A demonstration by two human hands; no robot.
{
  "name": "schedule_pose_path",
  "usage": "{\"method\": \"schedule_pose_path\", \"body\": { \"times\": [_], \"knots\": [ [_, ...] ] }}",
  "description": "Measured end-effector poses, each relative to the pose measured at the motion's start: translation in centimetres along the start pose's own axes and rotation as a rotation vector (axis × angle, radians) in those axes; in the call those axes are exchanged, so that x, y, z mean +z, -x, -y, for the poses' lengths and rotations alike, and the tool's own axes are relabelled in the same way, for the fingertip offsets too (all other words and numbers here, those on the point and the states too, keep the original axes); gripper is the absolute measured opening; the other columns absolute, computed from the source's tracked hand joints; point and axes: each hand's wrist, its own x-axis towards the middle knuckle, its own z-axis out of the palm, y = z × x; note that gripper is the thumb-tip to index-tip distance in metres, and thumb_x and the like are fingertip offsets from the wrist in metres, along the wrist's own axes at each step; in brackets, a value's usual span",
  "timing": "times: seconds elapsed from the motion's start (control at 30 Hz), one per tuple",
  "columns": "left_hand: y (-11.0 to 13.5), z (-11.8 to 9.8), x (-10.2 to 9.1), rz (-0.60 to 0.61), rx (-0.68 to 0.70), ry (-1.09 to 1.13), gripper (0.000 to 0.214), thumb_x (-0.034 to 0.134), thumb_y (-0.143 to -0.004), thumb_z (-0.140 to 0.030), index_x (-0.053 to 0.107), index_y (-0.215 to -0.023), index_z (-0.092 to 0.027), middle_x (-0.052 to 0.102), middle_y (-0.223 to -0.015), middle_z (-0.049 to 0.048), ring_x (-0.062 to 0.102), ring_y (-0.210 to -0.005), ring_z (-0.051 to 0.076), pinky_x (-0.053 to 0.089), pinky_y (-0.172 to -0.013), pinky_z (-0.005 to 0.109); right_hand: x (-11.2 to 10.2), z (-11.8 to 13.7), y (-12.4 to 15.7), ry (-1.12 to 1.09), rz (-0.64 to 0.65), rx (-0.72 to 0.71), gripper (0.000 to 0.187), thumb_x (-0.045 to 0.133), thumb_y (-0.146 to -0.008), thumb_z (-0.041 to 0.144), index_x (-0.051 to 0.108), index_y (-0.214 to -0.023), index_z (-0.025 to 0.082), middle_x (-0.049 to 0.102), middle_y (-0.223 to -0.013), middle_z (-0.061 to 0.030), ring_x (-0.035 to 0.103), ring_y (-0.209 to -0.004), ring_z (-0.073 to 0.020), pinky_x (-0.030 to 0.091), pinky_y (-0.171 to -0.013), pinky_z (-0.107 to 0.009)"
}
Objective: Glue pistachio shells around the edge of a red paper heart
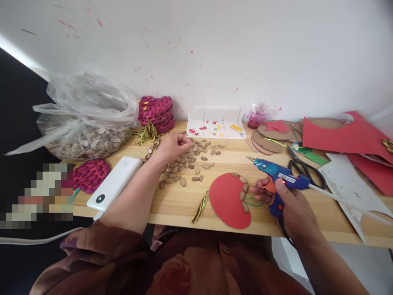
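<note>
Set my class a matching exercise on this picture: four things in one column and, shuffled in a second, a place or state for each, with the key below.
Column 1
1. Glue gun
2. Red disc
3. White device
4. Plastic bag

Column 2
A. Has brown shells along part of its edge
B. See-through
C. In the right hand
D. Beside the left forearm

Right pairs: 1-C, 2-A, 3-D, 4-B

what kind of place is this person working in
Probably a small craft workspace, at home or in a studio. The right hand holds a blue glue gun, loose shells lie on the wooden table, and black scissors lie near red sheets.
</note>
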Motion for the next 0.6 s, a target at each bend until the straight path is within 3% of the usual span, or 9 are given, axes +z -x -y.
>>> {"method": "schedule_pose_path", "body": {
  "times": [0.23,0.4,0.5,0.6],
  "knots": [
    [0.5,-0.5,-1.0,0.057,-0.027,0.244,0.032,0.078,-0.070,-0.047,0.069,-0.077,-0.017,0.061,-0.065,-0.0031,0.047,-0.059,0.011,0.036,-0.060,0.025,-0.1,-0.1,-0.1,-0.018,0.043,-0.011,0.037,0.084,-0.072,0.058,0.077,-0.078,0.022,0.074,-0.082,-0.0041,0.076,-0.072,-0.0217,0.065,-0.060,-0.028],
    [1.3,-1.7,-2.2,0.098,0.043,0.396,0.028,0.076,-0.077,-0.045,0.067,-0.079,-0.018,0.061,-0.073,-0.0012,0.048,-0.068,0.013,0.040,-0.066,0.027,-0.2,-0.2,-0.2,-0.014,0.039,-0.021,0.035,0.083,-0.073,0.057,0.077,-0.079,0.023,0.073,-0.081,-0.0045,0.076,-0.070,-0.0223,0.064,-0.059,-0.029],
    [3.6,-3.3,-4.2,0.184,0.134,0.252,0.024,0.073,-0.082,-0.042,0.068,-0.084,-0.019,0.064,-0.076,-0.0009,0.051,-0.068,0.014,0.041,-0.065,0.028,-0.3,-0.3,-0.3,-0.005,0.046,-0.025,0.037,0.083,-0.072,0.059,0.077,-0.080,0.024,0.075,-0.084,-0.0066,0.077,-0.072,-0.0251,0.065,-0.060,-0.032],
    [7.6,-3.9,-6.5,0.370,0.169,0.024,0.016,0.068,-0.084,-0.037,0.068,-0.085,-0.021,0.067,-0.075,-0.0007,0.056,-0.066,0.015,0.044,-0.062,0.027,-0.4,-0.2,-0.2,0.005,0.048,-0.032,0.040,0.082,-0.072,0.061,0.075,-0.081,0.023,0.076,-0.085,-0.0068,0.077,-0.073,-0.0258,0.066,-0.063,-0.035]
  ]
}}
